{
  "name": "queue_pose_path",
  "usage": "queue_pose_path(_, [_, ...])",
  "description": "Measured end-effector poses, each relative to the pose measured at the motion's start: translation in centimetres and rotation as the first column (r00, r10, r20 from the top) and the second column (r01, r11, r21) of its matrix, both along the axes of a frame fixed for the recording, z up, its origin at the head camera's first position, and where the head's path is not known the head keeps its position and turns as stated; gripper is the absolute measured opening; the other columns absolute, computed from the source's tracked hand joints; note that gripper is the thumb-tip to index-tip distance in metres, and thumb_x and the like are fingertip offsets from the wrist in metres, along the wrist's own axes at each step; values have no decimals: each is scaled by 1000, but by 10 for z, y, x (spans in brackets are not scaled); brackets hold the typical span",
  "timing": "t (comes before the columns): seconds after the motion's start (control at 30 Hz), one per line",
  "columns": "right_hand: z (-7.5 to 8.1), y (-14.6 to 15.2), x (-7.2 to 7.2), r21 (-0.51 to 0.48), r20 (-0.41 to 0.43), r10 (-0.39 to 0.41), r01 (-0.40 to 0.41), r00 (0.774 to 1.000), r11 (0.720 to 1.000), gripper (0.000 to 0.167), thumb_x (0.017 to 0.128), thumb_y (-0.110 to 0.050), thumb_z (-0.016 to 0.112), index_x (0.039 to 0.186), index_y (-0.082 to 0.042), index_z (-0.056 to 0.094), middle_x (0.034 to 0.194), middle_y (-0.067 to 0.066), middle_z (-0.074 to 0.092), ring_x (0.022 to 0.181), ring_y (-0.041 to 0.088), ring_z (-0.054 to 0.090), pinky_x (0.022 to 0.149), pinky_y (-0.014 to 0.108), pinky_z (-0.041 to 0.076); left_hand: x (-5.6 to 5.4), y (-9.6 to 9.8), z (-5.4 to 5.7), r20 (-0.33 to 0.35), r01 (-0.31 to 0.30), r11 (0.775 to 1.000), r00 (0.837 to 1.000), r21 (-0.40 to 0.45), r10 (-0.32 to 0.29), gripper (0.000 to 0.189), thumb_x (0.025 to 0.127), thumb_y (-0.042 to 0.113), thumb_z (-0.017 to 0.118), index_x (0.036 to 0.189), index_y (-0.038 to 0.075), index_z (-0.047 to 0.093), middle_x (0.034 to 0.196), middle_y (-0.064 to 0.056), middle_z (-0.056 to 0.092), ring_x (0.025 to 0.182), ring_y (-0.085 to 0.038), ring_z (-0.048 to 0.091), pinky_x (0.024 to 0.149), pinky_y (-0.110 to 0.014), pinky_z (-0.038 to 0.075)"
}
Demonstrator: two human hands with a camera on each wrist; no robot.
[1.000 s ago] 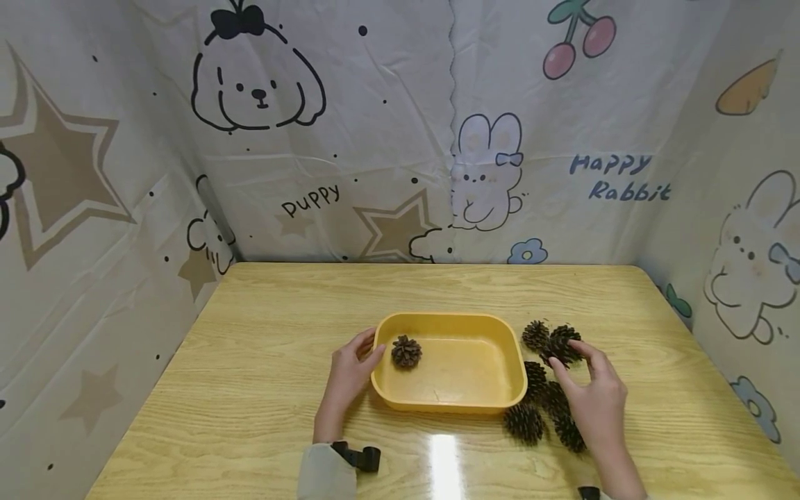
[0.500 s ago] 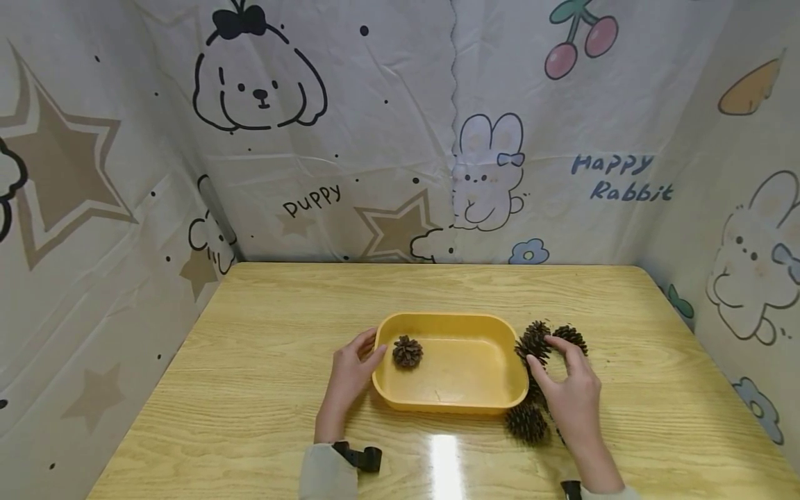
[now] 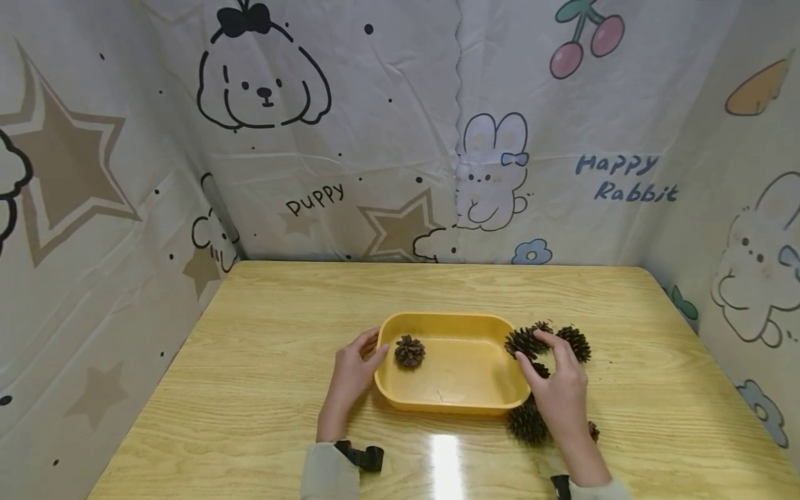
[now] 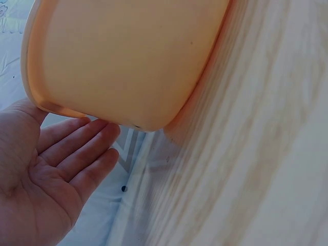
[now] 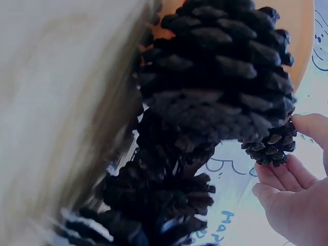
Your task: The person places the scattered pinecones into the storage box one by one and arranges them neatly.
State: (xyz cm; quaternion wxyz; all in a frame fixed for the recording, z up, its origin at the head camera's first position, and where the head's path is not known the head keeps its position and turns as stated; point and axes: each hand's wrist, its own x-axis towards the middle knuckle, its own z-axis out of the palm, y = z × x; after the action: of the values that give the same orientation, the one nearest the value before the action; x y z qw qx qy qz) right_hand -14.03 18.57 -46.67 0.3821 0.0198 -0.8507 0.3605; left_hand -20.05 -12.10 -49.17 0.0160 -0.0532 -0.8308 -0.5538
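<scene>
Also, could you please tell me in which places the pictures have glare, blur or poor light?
Head view: a white patch of glare on the table, in front of the tray; left wrist view: the left hand looks dim, the table pale; right wrist view: the nearest cone is very dark, and the table at the left is blurred.

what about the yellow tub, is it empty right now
No, a pine cone sits inside the yellow tub, near the end beside the left hand.
</scene>
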Motion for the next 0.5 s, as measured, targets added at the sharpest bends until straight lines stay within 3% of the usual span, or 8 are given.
queue_pose_path(0.03, [0,-1,-1,8,-10,5,-5,1000,1000,49,71,4,83,115,5,63,111,23,66,94,37,64,86,-6,38,0,0,0,2,-1,1000,1000,2,1,48,94,21,66,137,4,55,137,-17,60,126,-33,59,105,-39,54])
queue_pose_path(0.07, [-1,-2,-2,18,-17,11,-11,1000,1000,49,71,4,84,115,5,63,110,22,67,93,36,64,86,-3,42,0,0,0,0,-1,1000,1000,1,1,48,94,21,66,137,4,55,137,-17,60,126,-33,59,105,-39,54])
queue_pose_path(0.13, [-2,-4,-3,31,-19,17,-16,1000,999,49,71,3,84,115,3,64,109,20,68,75,32,63,70,3,45,0,0,0,2,0,1000,1000,4,0,47,95,21,66,138,4,55,138,-17,59,126,-33,58,105,-40,54])
queue_pose_path(0.2, [-2,-7,-5,44,-26,25,-24,999,999,49,70,2,84,115,3,64,108,19,68,72,30,63,67,2,43,0,0,0,5,0,1000,1000,6,0,47,95,21,66,138,4,55,138,-17,59,127,-33,58,105,-40,54])
queue_pose_path(0.3, [-2,-11,-7,47,-27,45,-44,999,998,50,70,3,85,114,4,64,108,19,68,78,31,64,76,-6,38,-1,0,0,4,6,1000,1000,6,-6,47,95,22,66,138,5,55,138,-17,59,127,-33,58,106,-41,54])
queue_pose_path(0.37, [-2,-14,-8,46,-31,58,-57,998,997,50,69,3,85,114,5,63,107,20,68,93,35,65,86,-8,35,-1,0,0,3,7,1000,1000,4,-7,47,95,23,66,138,5,55,138,-16,59,127,-33,58,106,-41,54])
queue_pose_path(0.43, [-3,-17,-9,41,-25,70,-69,997,997,50,69,3,85,114,5,63,107,20,68,87,34,65,79,-6,38,-1,0,-1,1,7,1000,1000,3,-7,47,95,23,66,137,6,56,137,-16,60,127,-33,58,106,-41,54])
queue_pose_path(0.5, [-3,-20,-10,38,-15,75,-74,997,996,50,69,3,85,114,5,63,108,19,68,86,34,65,75,5,48,-1,-1,-1,-1,4,1000,1000,1,-4,47,95,23,66,137,6,56,137,-16,60,127,-33,58,105,-40,54])
